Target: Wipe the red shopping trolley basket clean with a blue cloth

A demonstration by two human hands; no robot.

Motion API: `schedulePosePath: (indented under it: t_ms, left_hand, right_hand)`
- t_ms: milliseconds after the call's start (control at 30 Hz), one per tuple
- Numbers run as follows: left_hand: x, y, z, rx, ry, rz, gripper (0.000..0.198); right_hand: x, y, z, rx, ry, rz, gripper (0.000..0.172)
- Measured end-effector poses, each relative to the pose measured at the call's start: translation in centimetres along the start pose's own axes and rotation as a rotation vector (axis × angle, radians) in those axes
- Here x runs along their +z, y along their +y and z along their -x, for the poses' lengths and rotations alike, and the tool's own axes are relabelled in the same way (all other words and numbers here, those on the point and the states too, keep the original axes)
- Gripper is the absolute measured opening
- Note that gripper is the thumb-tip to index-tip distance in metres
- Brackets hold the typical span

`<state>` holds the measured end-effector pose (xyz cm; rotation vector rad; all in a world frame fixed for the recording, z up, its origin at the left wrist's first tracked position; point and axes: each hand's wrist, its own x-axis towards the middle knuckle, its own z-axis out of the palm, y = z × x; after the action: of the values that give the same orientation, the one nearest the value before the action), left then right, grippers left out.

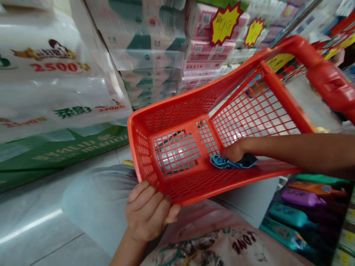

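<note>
While the left hand [148, 212] clasps the rim at the near left corner of the red basket [177, 114], in the lower middle of the head view, the right hand [235, 150] reaches in from the right edge with a bunched blue cloth [222, 162] in its hold. The left hand's fingers are curled over the plastic edge. The right hand is closed down on the cloth, its fingertips out of sight; blue folds stick out to its left and a darker part to its right. The cloth lies inside the basket, right of the frame's centre, near the lower side wall.

The basket fills the middle, tilted toward the upper right, where its thick handle [331, 87] runs out of the frame. Its bottom and walls are latticed. Below it, a grey trouser leg [94, 203] and a pink shirt [199, 225] show. White packages [55, 96] printed "2500" fill the upper left; wrapped packs [146, 40] stand at upper centre beside yellow price signs [226, 24]. Coloured bottles [288, 214] occupy the lower right, and pale floor tiles [55, 236] the lower left.
</note>
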<state>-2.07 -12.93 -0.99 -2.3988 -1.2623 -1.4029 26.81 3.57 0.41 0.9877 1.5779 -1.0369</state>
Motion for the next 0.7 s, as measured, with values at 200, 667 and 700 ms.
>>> schedulePosePath:
  t_ms: [200, 667, 700]
  left_hand:
    - [0.4, 0.1, -0.1, -0.004, 0.020, 0.005, 0.029]
    - [1.2, -4.1, -2.4, 0.067, -0.039, -0.044, 0.030]
    - [1.2, -4.4, -2.8, 0.076, -0.049, -0.052, 0.030]
  right_hand:
    - [-0.8, 2.1, 3.8, 0.110, -0.080, 0.033, 0.013]
    - [0.5, 0.2, 15.7, -0.100, 0.439, -0.007, 0.026]
    - [0.9, -0.9, 16.0, -0.150, 0.505, 0.004, 0.027]
